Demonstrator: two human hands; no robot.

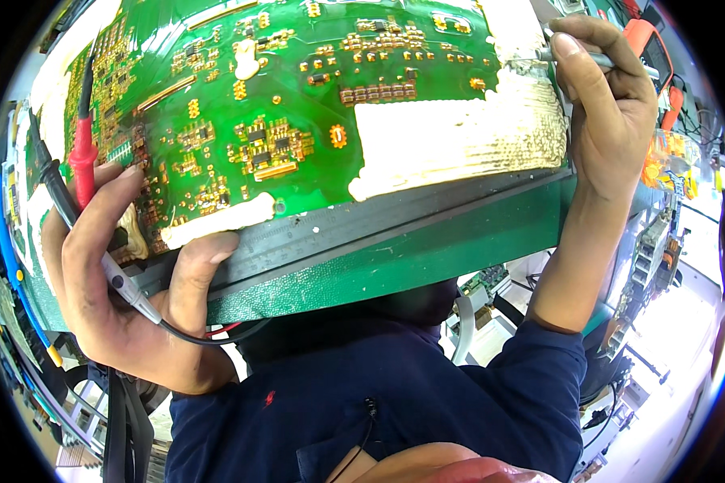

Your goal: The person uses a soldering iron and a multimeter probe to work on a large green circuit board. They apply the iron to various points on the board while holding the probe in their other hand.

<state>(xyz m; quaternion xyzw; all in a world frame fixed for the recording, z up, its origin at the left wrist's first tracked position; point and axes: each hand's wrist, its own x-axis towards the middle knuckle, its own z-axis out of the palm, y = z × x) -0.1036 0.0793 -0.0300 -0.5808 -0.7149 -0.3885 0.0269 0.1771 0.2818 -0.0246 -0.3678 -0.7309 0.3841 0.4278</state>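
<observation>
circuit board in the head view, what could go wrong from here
The left hand holds a red probe and a black-and-grey probe near the crowded circuit board; a slipping tip might cause a short if it is powered, which I cannot tell.
The right hand points a thin grey tool at the pale coating, so a slip could scratch it.
The black cable below the left hand might snag.

Green worktop edge point(395, 262), white glare point(697, 294) at right
</observation>
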